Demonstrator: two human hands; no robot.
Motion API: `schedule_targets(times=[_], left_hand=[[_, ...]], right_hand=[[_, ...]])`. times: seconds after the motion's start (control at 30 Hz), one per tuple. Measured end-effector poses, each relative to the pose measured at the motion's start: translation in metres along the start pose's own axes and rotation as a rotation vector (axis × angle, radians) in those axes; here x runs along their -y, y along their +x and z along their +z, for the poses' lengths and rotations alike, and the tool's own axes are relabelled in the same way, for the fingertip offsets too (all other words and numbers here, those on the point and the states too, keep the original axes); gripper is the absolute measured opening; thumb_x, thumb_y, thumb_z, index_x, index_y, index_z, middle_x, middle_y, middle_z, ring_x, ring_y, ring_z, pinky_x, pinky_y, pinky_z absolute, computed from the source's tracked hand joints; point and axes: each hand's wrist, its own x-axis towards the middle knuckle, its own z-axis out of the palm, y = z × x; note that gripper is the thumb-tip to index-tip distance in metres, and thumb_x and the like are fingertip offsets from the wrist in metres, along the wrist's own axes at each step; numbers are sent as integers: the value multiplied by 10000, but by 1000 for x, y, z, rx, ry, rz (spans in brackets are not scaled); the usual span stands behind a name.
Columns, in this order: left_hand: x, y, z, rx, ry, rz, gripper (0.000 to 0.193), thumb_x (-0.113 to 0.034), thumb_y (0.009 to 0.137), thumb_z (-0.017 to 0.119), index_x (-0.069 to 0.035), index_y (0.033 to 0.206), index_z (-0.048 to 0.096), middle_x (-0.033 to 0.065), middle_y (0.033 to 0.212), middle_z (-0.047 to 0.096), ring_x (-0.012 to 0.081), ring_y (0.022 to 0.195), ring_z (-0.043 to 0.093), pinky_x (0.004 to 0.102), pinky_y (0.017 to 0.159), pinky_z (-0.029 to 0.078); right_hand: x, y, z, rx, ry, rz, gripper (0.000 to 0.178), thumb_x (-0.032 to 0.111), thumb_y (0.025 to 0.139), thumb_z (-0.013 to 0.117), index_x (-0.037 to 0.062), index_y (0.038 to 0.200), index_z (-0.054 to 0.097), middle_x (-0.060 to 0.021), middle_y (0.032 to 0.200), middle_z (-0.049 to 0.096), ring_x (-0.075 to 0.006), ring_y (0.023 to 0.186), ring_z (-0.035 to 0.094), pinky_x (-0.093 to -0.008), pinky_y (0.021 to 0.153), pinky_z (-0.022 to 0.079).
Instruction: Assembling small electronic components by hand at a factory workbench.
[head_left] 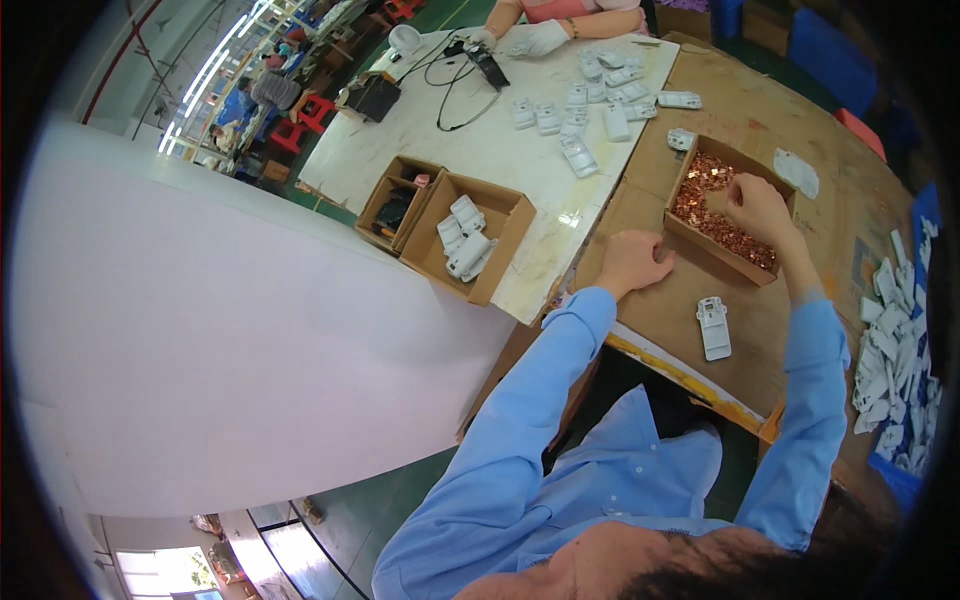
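My right hand (757, 207) reaches into a long cardboard box (722, 262) filled with small copper-coloured metal pieces (708, 172). Its fingers are curled together over the pieces, and the fingertips are hidden. My left hand (633, 262) rests on the cardboard-covered table just left of the box, fingers bent inward with the thumb close to them. Whatever it may hold is too small to make out. In front of the box lies a single white plastic housing (713, 328). Another white housing (680, 139) sits by the box's far left corner.
Several white housings (577, 155) lie on the white table (470, 150) beyond. A box of white parts (505, 245) and a divided box (375, 205) stand left. A blue bin (895, 478) heaped with white pieces is at right. A gloved person (540, 38) works opposite.
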Motion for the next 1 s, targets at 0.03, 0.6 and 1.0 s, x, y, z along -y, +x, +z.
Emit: schedule_targets(times=[0.03,0.6,1.0], left_hand=[[1,1,-1,-4,13,1,380,-389,756,697,-86,569,564,111,595,600,330,618,614,452,574,482],[-28,-5,5,8,88,-16,414,-449,804,606,-53,705,671,193,727,665,389,697,653,474,618,509],[-144,-74,39,126,197,-144,924,-610,724,729,0,1352,431,237,1197,627,411,1066,627,495,875,502]], right_hand=[[5,-12,-8,-4,-10,6,138,168,811,605,32,827,590,-159,878,633,-346,864,622,-460,749,496],[-38,-280,42,-252,1182,522,181,242,957,598,73,897,624,50,684,485,-48,618,443,-227,530,343],[-49,-292,48,-471,1882,379,115,185,949,613,73,947,586,19,779,513,-105,685,500,-234,628,382]])
